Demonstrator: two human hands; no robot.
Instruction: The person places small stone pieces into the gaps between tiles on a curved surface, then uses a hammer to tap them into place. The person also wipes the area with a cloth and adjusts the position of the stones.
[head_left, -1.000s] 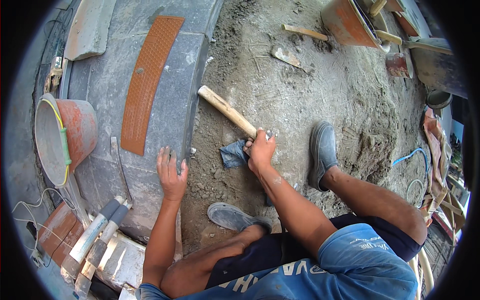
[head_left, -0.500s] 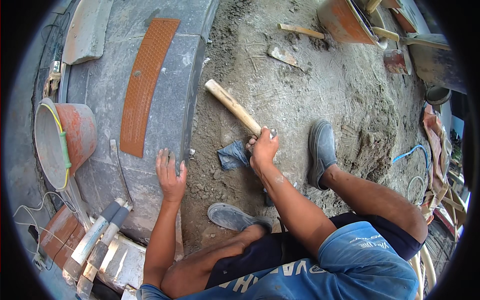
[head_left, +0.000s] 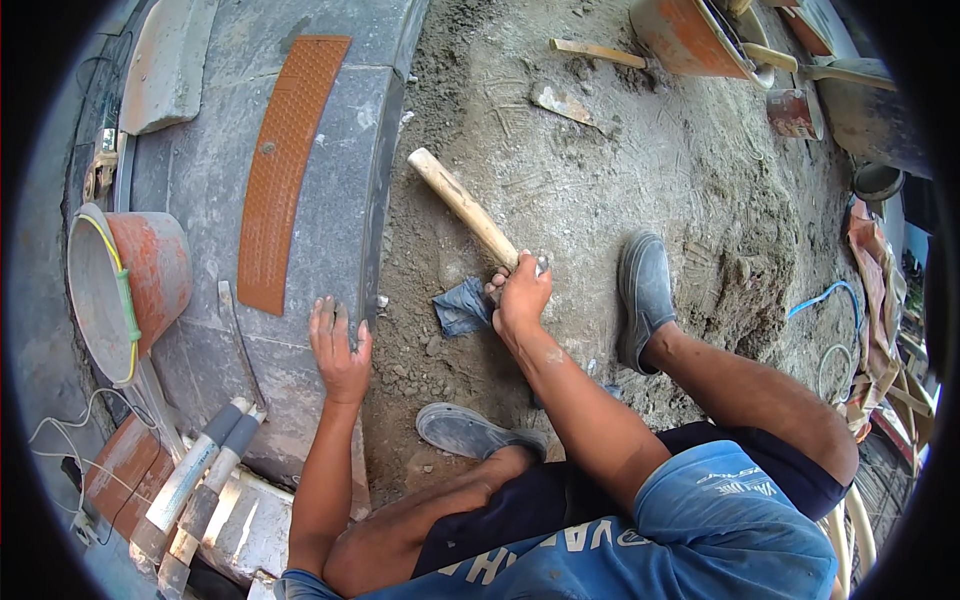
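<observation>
My right hand (head_left: 522,292) is closed around the lower end of a thick wooden handle (head_left: 462,203), whose bare end points up and to the left over the soil. A small grey bit shows beside the fingers; the rest of that end is hidden in my grip. Flat on the grey stone slabs (head_left: 340,215) lies my left hand (head_left: 340,350), fingers stretched out, near the slabs' right edge. Beyond it rests a curved orange-brown textured strip (head_left: 272,185). A crumpled blue cloth (head_left: 462,307) lies on the ground next to my right hand.
At left a bucket (head_left: 150,270) lies tipped near a thin metal bar (head_left: 237,335) and grey-ended pipes (head_left: 200,455). A trowel-like blade (head_left: 562,103), a wooden-handled tool (head_left: 597,53) and an orange bucket (head_left: 685,40) are at the far right. My shoes (head_left: 645,300) stand on rough soil.
The whole view has shifted very slightly. Both hands keep their places, the right still gripping the wooden handle and the left still flat on the slabs.
</observation>
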